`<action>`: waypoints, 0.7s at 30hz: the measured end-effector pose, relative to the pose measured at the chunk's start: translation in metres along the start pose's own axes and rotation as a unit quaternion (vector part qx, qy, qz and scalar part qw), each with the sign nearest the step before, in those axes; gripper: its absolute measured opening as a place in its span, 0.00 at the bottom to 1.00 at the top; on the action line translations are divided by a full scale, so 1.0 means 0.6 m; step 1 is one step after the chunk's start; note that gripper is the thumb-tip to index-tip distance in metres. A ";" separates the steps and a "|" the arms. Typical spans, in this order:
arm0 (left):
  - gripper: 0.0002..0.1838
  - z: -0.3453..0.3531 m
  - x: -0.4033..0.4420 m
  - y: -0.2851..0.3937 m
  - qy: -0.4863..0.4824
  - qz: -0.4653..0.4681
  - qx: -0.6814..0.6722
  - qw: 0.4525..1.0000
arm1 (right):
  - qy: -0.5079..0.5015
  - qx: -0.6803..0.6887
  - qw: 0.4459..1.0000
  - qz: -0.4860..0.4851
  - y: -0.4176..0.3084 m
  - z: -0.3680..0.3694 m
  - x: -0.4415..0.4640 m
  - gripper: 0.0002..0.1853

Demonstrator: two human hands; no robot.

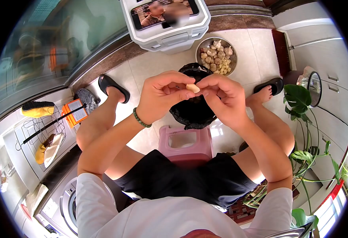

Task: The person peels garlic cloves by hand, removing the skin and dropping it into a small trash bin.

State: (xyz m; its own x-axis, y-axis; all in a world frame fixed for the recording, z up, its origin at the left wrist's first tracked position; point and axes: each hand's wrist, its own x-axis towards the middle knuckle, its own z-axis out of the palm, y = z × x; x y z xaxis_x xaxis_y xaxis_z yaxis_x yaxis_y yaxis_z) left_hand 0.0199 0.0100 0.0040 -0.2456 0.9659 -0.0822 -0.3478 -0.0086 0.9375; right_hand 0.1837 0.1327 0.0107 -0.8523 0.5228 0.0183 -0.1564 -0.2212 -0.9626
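A pale garlic clove [193, 88] is pinched between the fingertips of my left hand [166, 92] and my right hand [223, 97]. The thumb and forefinger of each hand are closed on it from either side. Right below my hands stands a bin lined with a black plastic bag [189, 115], its mouth open and its inside dark. Beyond it, a metal bowl [235, 65] on the floor holds several garlic bulbs [218, 53] and some peeled cloves [222, 69] near its front edge.
A phone [164, 12] playing video lies on a grey-white box [182, 37] at the top. A pink stool [185, 152] is between my legs. Green plants [301, 99] and white cabinets [320, 51] line the right; an orange box [75, 112] and wire rack [43, 129] stand left.
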 end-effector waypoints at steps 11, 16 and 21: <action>0.17 0.003 -0.008 0.007 0.002 -0.017 -0.043 0.999 | 0.010 0.088 0.990 0.107 0.005 0.000 -0.006 0.06; 0.18 -0.001 -0.004 -0.002 -0.019 0.031 0.055 0.998 | -0.003 0.142 0.980 0.139 0.004 -0.002 -0.005 0.05; 0.15 0.000 -0.004 0.004 -0.028 0.057 0.125 0.990 | -0.034 0.157 0.972 0.170 0.006 -0.001 -0.012 0.05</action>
State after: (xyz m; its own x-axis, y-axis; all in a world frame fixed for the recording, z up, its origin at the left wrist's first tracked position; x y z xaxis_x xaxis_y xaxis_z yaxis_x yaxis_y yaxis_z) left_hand 0.0195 0.0077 0.0061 -0.2170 0.9753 0.0415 -0.0842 -0.0611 0.9946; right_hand 0.1897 0.1288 0.0069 -0.9105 0.3220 -0.2593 0.0053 -0.6180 -0.7861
